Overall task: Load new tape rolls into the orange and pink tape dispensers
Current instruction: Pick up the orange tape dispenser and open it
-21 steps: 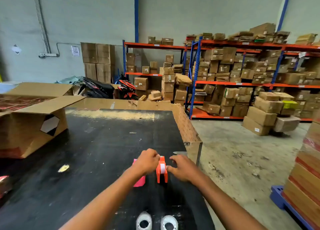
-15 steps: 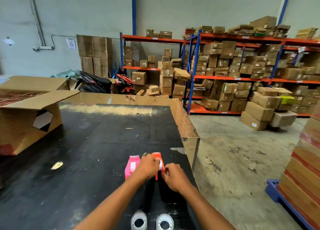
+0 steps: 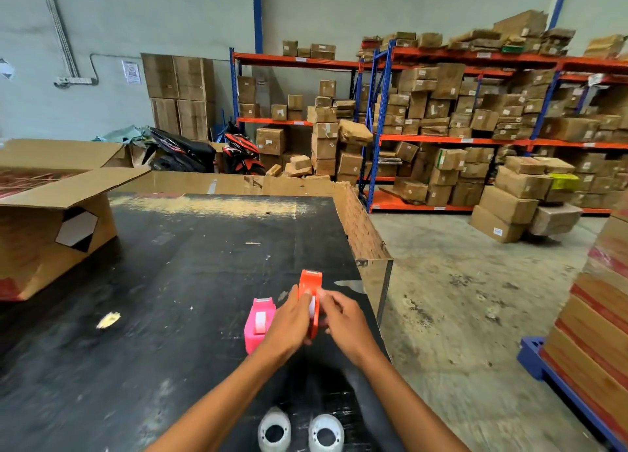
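An orange tape dispenser (image 3: 310,283) stands on the black table (image 3: 176,281) near its right edge, with a white roll showing in its slot. My left hand (image 3: 289,322) grips its left side and my right hand (image 3: 341,319) pinches its right side. Just to the left stands a pink tape dispenser (image 3: 260,324) with a white roll in it, touching my left hand. Two white tape rolls (image 3: 274,429) (image 3: 325,433) lie flat at the table's near edge, between my forearms.
An open cardboard box (image 3: 51,227) sits on the table's left side. A yellowish scrap (image 3: 108,319) lies left of the dispensers. Right of the table are concrete floor, shelving with cartons (image 3: 475,118) and a blue pallet with stacked boxes (image 3: 598,342).
The view has shifted slightly. The pink dispenser, half hidden behind my left hand at first, now shows fully. Both hands stay on the orange dispenser, my right hand now pinching its side.
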`<action>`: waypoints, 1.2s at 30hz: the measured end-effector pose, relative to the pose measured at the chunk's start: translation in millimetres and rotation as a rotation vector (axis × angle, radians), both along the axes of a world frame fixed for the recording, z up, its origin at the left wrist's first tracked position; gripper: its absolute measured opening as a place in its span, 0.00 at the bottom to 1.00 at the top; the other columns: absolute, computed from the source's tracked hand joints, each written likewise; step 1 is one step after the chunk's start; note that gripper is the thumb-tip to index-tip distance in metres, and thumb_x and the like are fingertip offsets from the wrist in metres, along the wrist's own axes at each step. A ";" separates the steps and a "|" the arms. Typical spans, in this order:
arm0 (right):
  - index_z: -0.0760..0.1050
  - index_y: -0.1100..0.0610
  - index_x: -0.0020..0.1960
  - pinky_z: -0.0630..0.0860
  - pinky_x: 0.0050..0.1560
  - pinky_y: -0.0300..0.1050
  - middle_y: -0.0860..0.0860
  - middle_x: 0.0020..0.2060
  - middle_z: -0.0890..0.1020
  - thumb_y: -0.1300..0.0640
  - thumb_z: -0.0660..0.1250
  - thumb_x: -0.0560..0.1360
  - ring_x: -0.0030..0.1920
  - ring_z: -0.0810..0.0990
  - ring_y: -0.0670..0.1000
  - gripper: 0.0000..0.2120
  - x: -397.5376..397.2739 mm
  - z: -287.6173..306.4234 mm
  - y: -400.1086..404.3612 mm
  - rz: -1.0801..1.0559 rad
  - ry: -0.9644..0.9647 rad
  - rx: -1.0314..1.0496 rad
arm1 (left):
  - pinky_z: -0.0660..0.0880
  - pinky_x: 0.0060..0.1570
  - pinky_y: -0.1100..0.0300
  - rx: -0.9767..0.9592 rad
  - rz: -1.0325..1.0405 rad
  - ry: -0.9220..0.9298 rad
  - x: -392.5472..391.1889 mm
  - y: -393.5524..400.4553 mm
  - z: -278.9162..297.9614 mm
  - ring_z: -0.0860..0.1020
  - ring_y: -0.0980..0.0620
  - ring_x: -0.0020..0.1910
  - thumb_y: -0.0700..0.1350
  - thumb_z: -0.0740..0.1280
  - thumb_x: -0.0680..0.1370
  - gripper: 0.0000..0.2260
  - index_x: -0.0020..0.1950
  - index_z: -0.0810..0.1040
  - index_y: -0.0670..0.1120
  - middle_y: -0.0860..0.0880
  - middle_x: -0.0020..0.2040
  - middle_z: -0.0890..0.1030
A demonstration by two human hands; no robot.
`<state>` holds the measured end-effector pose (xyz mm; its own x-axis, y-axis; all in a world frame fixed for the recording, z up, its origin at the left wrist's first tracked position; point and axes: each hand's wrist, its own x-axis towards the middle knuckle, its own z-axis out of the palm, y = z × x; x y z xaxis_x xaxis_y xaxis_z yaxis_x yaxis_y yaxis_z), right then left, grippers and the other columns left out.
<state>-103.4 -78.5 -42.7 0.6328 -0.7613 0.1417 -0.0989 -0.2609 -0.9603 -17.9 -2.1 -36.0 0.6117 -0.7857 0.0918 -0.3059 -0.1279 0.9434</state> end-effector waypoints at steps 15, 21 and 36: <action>0.81 0.54 0.47 0.78 0.51 0.50 0.48 0.32 0.83 0.52 0.60 0.79 0.39 0.82 0.49 0.12 13.1 1.4 -6.9 0.009 -0.240 0.144 | 0.72 0.32 0.55 -0.022 0.228 -0.090 33.4 35.1 38.2 0.73 0.46 0.31 0.49 0.49 0.80 0.13 0.39 0.67 0.47 0.46 0.35 0.73; 0.78 0.55 0.50 0.75 0.43 0.41 0.55 0.44 0.86 0.43 0.64 0.73 0.51 0.82 0.59 0.17 25.2 -32.2 -12.9 -0.099 0.411 -0.184 | 0.72 0.43 0.54 -0.047 0.169 0.167 35.8 47.7 38.1 0.76 0.50 0.38 0.49 0.53 0.79 0.08 0.50 0.71 0.51 0.50 0.39 0.76; 0.79 0.54 0.52 0.74 0.33 0.35 0.53 0.39 0.80 0.56 0.67 0.75 0.33 0.77 0.50 0.07 -57.3 25.2 71.7 0.263 0.032 -0.073 | 0.72 0.33 0.58 -0.199 -0.121 0.661 -34.6 72.8 17.0 0.77 0.50 0.34 0.44 0.59 0.79 0.10 0.56 0.75 0.42 0.45 0.38 0.81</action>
